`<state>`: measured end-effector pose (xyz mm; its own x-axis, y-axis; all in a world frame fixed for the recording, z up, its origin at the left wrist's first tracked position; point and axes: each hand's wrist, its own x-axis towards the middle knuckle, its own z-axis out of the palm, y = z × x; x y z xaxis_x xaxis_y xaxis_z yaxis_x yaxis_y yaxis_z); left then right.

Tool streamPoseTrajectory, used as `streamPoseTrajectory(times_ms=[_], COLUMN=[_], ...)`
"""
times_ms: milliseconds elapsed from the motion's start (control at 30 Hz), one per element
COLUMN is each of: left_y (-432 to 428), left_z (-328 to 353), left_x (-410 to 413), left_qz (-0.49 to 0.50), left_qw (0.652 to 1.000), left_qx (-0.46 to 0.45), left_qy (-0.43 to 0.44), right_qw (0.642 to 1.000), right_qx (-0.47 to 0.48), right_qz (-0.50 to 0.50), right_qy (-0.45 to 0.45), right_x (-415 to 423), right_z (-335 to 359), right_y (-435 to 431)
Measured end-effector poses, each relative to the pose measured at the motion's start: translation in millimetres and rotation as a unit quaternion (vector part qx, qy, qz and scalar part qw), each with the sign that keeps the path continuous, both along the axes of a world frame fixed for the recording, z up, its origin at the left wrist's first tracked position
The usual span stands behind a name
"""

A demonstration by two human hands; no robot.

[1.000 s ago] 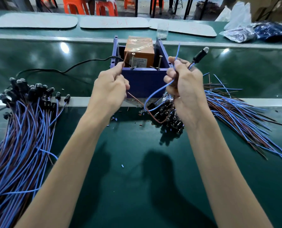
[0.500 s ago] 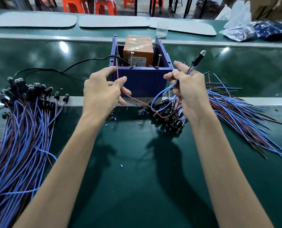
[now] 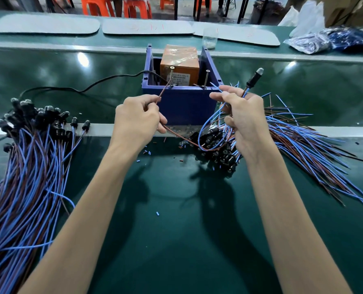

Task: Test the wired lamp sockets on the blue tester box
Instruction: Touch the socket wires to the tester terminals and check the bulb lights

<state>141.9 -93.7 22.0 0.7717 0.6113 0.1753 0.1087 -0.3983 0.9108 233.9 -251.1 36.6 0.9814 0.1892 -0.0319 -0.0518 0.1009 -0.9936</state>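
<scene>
Grip of left hand (image 3: 137, 122) pinches brown wire (image 3: 163, 92); right hand (image 3: 243, 122) holds blue wire (image 3: 199, 135) and socket (image 3: 253, 78).

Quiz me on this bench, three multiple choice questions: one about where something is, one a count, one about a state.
1. Where is the orange block? A: inside the blue tester box. B: on the left wire pile. C: beside the bags.
2. How many screws stand on the box's front wall? A: one. B: two. C: four.
3. What is the left hand doing? A: lying flat. B: holding a screwdriver. C: pinching the brown wire.
Answers: 1 A, the box walls surround it; 2 B, one stands left, one right; 3 C, the wire sits in its grip.
</scene>
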Motion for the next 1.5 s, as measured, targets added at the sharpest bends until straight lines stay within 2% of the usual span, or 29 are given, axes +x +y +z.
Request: streamPoseTrajectory(times_ms=[133, 567, 767, 1067, 1500], left_y=[0.4, -0.5, -1.8, -5.3, -5.2], left_z=[-1.3, 6.7, 4.8, 6.6, 7.3], left_x=[-0.5, -1.7, -1.1, -2.0, -4.0], left_qz=[-0.007, 0.087, 0.026, -0.019, -0.008], left_qw=[1.000, 0.986, 0.993, 0.994, 0.997], left_qx=[0.004, -0.056, -0.082, -0.081, -0.056], left_qy=[-0.010, -0.128, -0.085, -0.077, -0.053], right_qw=[1.000, 1.000, 1.000, 1.000, 0.999], right_qx=[-0.002, 0.001, -0.007, -0.015, 0.024], right_qz=[-0.001, -0.015, 0.001, 0.026, 0.022], right_qy=[-0.001, -0.004, -0.004, -0.010, 0.011], right_x=[-0.4, -0.6, -1.4, -2.4, -3.0], right_z=[-0.7, -0.9, -5.6, -4.3, 0.7], right_y=[0.0, -0.9, 1.7, 1.3, 0.6])
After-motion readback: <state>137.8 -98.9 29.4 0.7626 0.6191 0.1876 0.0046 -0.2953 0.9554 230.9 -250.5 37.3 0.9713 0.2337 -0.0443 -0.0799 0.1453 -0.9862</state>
